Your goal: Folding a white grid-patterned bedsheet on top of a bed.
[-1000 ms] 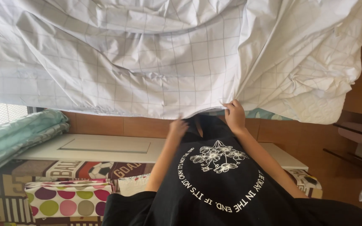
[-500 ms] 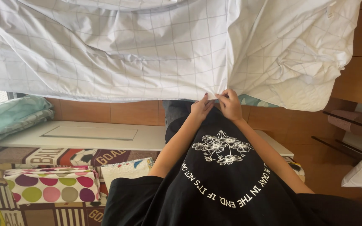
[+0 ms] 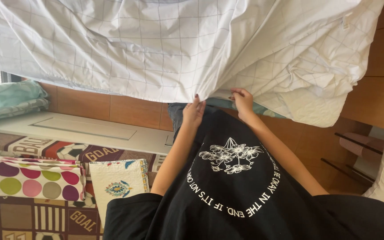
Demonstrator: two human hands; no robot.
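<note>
A white sheet with a thin grey grid (image 3: 156,49) fills the whole upper part of the head view, hanging in loose folds, with a bunched, wrinkled mass at the right. Its lower edge runs across the middle of the picture, and both hands meet it there.

A black T-shirt (image 3: 245,195) with a white flower print and a ring of white lettering covers the lower centre. Both bare forearms run along it toward the sheet's edge, converging so the hands sit close together but apart.

The left hand (image 3: 194,111) has its fingers closed narrowly on the sheet's hem, fingertips tucked under the fabric (dark nail varnish shows on one). The right hand (image 3: 242,100) is curled over the edge just beside it, fingers pinched on the same hem.

At lower left lies a patchwork cover (image 3: 32,218) with sports lettering and ball motifs in brown, cream and maroon. On it rests a folded cloth with large coloured dots (image 3: 32,180), and just beside that a folded white cloth with a small teal and orange emblem (image 3: 118,184). A folded pale green cloth (image 3: 7,100) lies at the left edge. A small white tag (image 3: 346,22) sits on the sheet at upper right; its print is too small to tell.
</note>
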